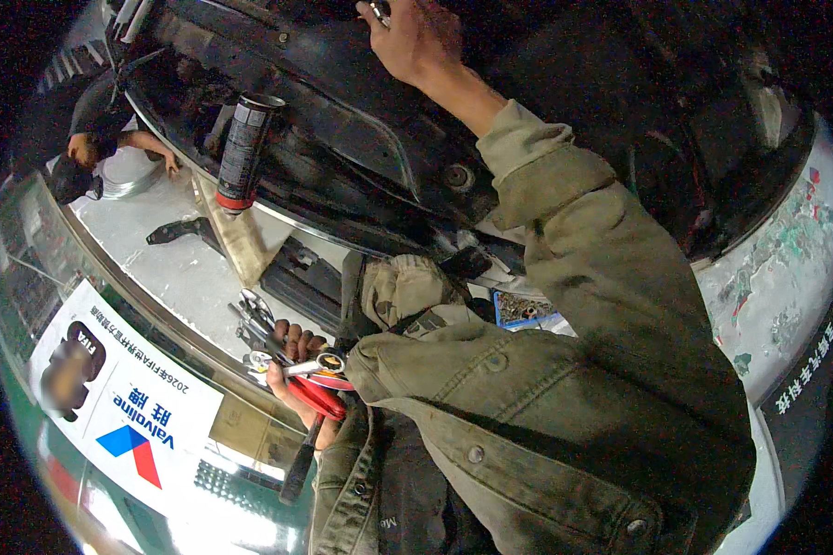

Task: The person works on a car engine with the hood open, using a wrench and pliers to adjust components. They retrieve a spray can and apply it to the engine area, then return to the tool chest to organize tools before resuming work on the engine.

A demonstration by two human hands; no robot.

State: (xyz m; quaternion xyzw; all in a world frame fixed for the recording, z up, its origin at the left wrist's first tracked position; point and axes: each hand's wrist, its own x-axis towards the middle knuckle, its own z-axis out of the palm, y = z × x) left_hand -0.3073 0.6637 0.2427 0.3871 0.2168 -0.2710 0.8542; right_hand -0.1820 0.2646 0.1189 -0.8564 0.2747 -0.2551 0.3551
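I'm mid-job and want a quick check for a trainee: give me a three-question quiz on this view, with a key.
1. Which hand grips the ring-ended wrench and the red-handled tool?
2. True or false: the red end of the aerosol can points toward the picture's top.
3. The right hand holds: A) the aerosol can; B) a shiny metal piece; C) nothing.

Key: 1. The left hand. 2. False. 3. B.

jacket: olive-green [611,333] | cuff: turned-up [528,139] | buttons: round, metallic [475,454] | inner layer: dark [416,490]
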